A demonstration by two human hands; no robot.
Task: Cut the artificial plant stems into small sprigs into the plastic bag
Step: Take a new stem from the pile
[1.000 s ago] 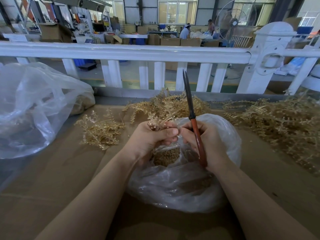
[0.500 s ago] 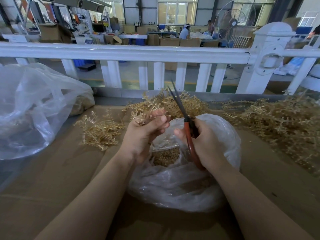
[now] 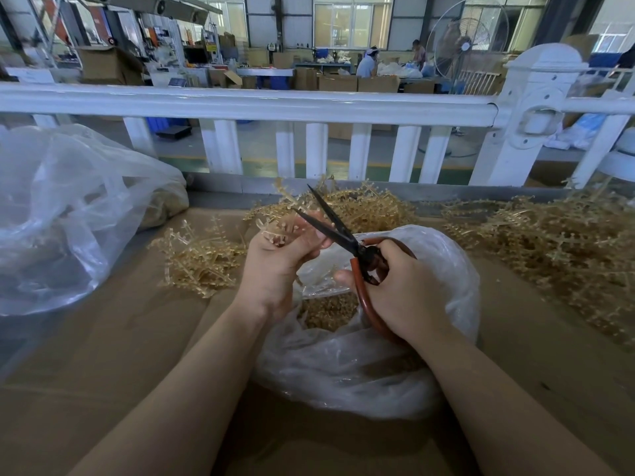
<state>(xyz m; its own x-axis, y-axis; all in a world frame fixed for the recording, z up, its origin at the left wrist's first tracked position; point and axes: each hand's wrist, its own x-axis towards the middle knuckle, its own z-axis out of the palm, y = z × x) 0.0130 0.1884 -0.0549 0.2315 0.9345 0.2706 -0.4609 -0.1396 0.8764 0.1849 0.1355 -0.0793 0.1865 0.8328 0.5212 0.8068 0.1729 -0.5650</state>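
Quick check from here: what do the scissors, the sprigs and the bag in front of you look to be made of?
Scissors: dark, dull metal blades by the look; smooth reddish-brown looped handles, probably coated or plastic.
Stem held in the left hand: tan moulded plastic, slightly glossy, with stiff, regular nubs.
Plastic bag: thin clear film, crinkled and shiny, the cut bits showing through.

Glossy clear plastic bag (image 3: 395,365), matt brown cardboard table (image 3: 103,355), dark metal scissors (image 3: 338,231).

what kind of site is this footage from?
Most likely a small factory or packing workshop: stacked brown cardboard boxes on the floor behind the white railing, a large pedestal fan, and heaps of tan plastic plant stems on the cardboard-covered bench.
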